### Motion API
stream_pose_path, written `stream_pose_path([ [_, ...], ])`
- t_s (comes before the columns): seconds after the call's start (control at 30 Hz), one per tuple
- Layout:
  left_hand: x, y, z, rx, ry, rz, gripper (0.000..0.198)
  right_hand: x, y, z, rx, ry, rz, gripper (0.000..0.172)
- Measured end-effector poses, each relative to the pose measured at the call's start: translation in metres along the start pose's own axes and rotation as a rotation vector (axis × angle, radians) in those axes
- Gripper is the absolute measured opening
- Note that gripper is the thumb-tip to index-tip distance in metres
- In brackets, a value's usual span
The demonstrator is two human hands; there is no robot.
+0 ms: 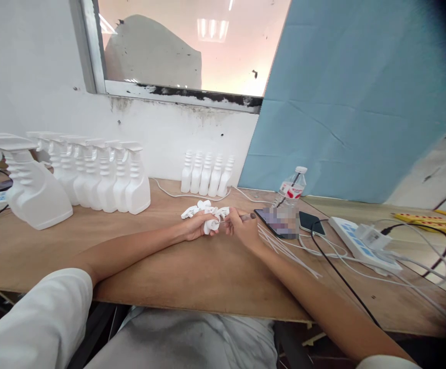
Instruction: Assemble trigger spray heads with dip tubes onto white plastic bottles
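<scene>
My left hand [196, 226] is closed around a white spray trigger head [210, 224], resting on the wooden table [192, 271]. My right hand [242, 228] pinches a thin white dip tube [225, 221] whose end meets the trigger head. More white trigger heads [203, 209] lie in a small heap just behind my hands. A bundle of loose white tubes [284, 248] lies to the right of my right wrist.
Assembled white spray bottles [92, 177] stand in a row at the left; small capless bottles [206, 175] stand against the wall. A water bottle [292, 189], two phones [311, 223], a power strip [361, 241] and cables lie at the right.
</scene>
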State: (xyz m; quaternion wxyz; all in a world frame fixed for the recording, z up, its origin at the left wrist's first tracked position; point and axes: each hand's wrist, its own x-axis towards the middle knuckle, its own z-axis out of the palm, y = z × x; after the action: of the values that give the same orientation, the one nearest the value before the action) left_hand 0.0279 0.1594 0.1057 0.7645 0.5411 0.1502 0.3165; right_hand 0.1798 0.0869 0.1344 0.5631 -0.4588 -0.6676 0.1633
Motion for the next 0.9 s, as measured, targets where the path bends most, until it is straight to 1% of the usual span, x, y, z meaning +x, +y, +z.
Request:
stream_pose_path([
  [0.07, -0.002, 0.001, 0.001, 0.02, -0.016, -0.02, 0.02, 0.004, -0.002, -0.001, 0.165, -0.016, 0.161, 0.047],
  [0.17, -0.006, 0.001, 0.003, 0.026, -0.058, -0.048, 0.019, 0.006, -0.008, -0.001, 0.259, -0.023, 0.274, 0.047],
  [0.23, -0.006, 0.002, 0.003, 0.025, -0.073, -0.055, 0.02, 0.005, -0.011, 0.0, 0.279, -0.019, 0.289, 0.049],
  [0.3, -0.005, 0.002, 0.002, 0.007, -0.058, -0.06, 0.021, 0.003, -0.011, 0.001, 0.297, -0.018, 0.264, 0.05],
  [0.37, -0.003, 0.003, 0.0, -0.052, -0.035, -0.086, 0.021, 0.002, -0.01, 0.002, 0.315, -0.048, 0.218, 0.052],
  [0.53, 0.001, 0.006, -0.008, -0.189, -0.027, -0.147, 0.018, 0.0, -0.008, 0.0, 0.282, -0.217, 0.053, 0.049],
  [0.63, 0.001, 0.007, -0.009, -0.242, -0.041, -0.162, 0.014, 0.0, -0.008, -0.002, 0.217, -0.275, -0.042, 0.045],
  [0.7, 0.002, 0.008, -0.009, -0.275, -0.037, -0.161, 0.011, 0.001, -0.005, -0.004, 0.057, -0.29, -0.217, 0.038],
  [0.8, 0.003, 0.009, -0.009, -0.323, -0.008, -0.142, 0.012, 0.004, 0.005, -0.005, -0.26, -0.379, -0.586, 0.025],
  [0.87, 0.004, 0.009, -0.009, -0.342, 0.011, -0.129, 0.012, 0.006, 0.014, -0.004, -0.387, -0.405, -0.742, 0.025],
  [0.9, 0.004, 0.008, -0.009, -0.345, 0.017, -0.126, 0.012, 0.007, 0.018, -0.004, -0.421, -0.393, -0.779, 0.026],
])
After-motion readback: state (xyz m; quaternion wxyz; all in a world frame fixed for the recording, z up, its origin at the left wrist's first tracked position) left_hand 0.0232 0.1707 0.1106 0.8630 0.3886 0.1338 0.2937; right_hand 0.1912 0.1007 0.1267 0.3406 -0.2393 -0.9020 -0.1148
